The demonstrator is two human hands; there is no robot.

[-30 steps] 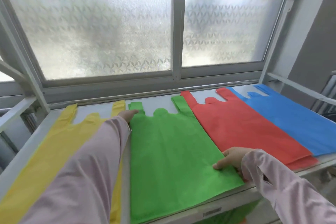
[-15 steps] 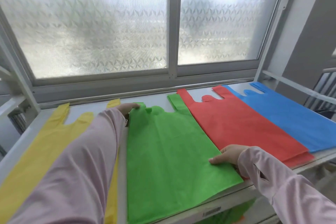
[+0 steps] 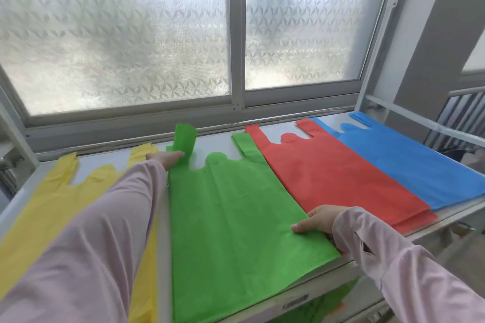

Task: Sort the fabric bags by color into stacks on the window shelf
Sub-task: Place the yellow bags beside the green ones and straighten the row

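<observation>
Window shelf [image 3: 217, 145]: yellow stack [image 3: 52, 204] 9 o'clock, green stack [image 3: 231, 217] 6, red stack [image 3: 328, 170] 1, blue stack [image 3: 406, 160] 2; sorting seemingly near done. Left hand [image 3: 168, 158] at raised green handle [image 3: 185, 136], grip indiscernible; right hand [image 3: 317, 220] flat, fingers straight, pressing green stack's 4 o'clock corner.

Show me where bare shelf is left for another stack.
Only slivers: the back strip between the green bag's handles, and a narrow lane between it and the yellow bag. The red bag and blue bag crowd the right.
</observation>
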